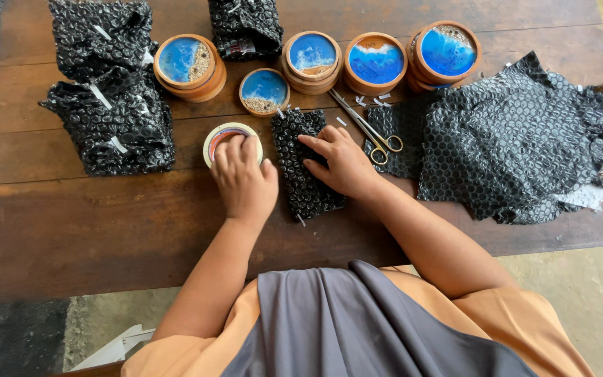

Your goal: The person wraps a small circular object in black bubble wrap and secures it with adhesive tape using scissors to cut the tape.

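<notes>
- Left hand [244, 178] is curled down over a round roll of clear tape with a pale rim [230, 139], fingers gripping its near edge. It sits flat on the dark wooden desk [106, 223], right under the fingertips.
- Right hand [340, 162] isn't grasping anything — it lies flat, fingers spread, pressing on a small parcel wrapped in black bubble wrap [305, 164] that lies between the two hands.
- That parcel looks soft and squishy outside, probably hard inside. I'd guess it's light but slippery plastic, so best pinned from above or held by its long edges.
- Just past the right hand: gold-handled scissors [368, 129], blades closed, lying on the desk.
- Further out, a row of round wooden coasters with blue resin tops [312, 56], some stacked — likely stiff and a bit chip-prone.
- Out to the right of the right hand, a big loose sheet of black bubble wrap [525, 139]; beyond the left hand, finished black wrapped bundles [109, 119].
</notes>
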